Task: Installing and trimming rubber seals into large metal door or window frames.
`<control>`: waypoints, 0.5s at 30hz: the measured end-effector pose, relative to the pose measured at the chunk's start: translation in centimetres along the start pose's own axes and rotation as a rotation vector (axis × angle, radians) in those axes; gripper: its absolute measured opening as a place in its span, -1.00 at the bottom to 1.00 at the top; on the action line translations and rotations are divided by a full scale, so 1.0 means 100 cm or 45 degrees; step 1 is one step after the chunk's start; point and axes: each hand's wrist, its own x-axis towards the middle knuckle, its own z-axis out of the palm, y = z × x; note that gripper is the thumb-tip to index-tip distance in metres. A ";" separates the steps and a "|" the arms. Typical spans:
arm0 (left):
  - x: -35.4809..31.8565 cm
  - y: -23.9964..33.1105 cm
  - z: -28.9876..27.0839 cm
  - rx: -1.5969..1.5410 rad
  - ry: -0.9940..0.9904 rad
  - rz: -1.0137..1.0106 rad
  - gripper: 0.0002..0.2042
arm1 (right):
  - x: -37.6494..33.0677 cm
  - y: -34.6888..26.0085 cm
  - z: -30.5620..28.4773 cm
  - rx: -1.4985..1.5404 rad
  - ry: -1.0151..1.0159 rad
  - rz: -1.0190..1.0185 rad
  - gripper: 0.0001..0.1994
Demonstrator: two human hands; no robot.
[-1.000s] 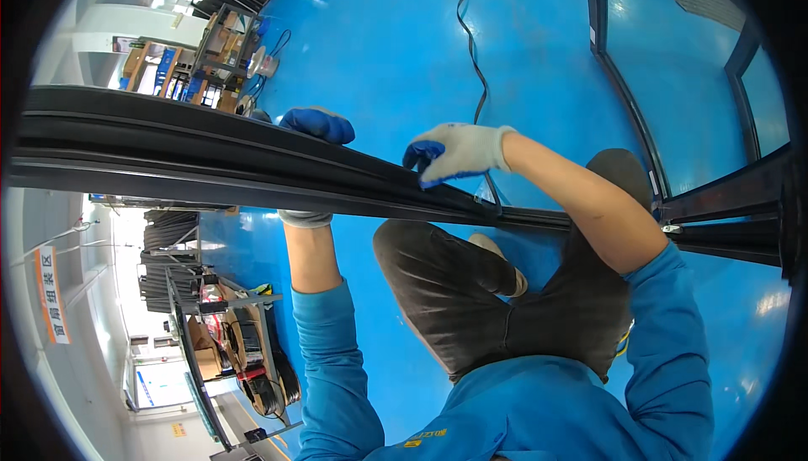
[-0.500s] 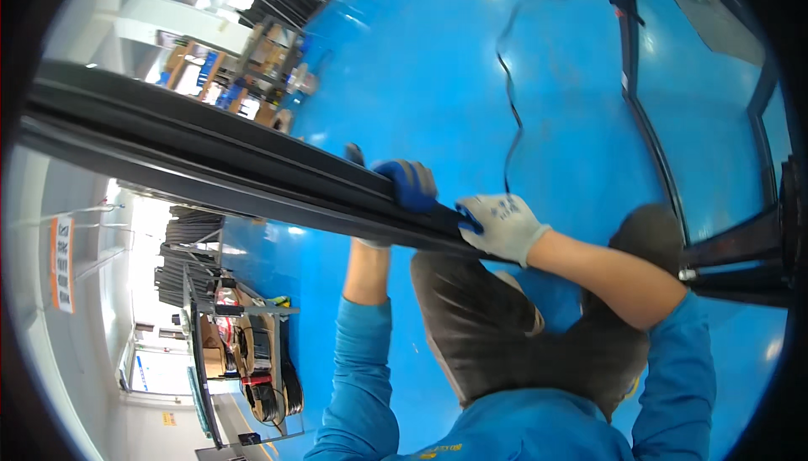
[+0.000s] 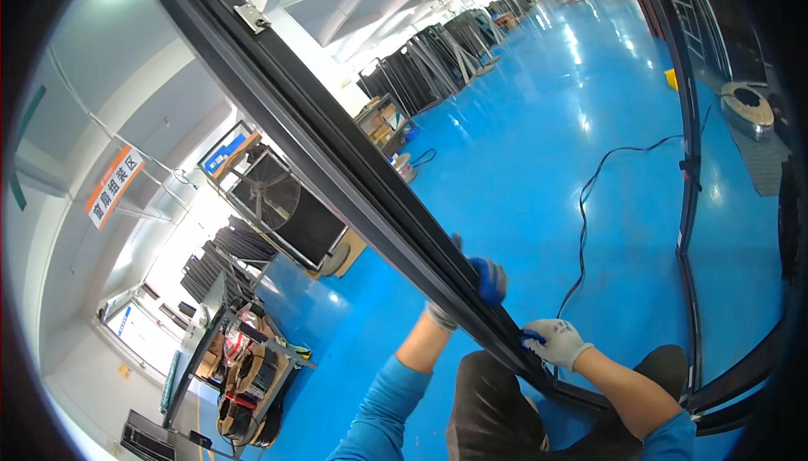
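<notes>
Now the view has swung up and the long black frame bar runs steeply across. My left hand wraps it; my right hand pinches its edge just below, maybe pressing a strip in. Most of the bar above looks untouched.

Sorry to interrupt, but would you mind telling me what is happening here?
A person in blue sleeves and blue-palmed work gloves is handling a long black frame bar over a blue workshop floor. The left hand reaches around the bar from behind, fingers wrapped over it. The right hand pinches its inner edge lower down, near the frame's corner. A black cable trails across the floor.
</notes>
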 end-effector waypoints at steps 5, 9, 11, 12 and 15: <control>0.070 0.136 0.027 0.247 -0.311 0.110 -0.70 | -0.007 0.018 0.019 0.077 0.122 -0.153 -0.71; 0.112 0.236 0.053 0.420 -0.317 0.160 -0.71 | -0.002 0.018 0.030 0.117 0.233 -0.245 -0.73; 0.114 0.255 0.065 0.487 -0.253 0.198 -0.75 | -0.005 0.022 0.037 0.158 0.299 -0.262 -0.73; 0.114 0.250 0.062 0.537 -0.187 0.221 -0.80 | -0.014 0.026 0.046 0.184 0.326 -0.241 -0.73; 0.088 0.174 0.035 0.322 -0.292 0.161 -0.83 | -0.019 0.031 0.059 -0.126 0.543 -0.278 -0.71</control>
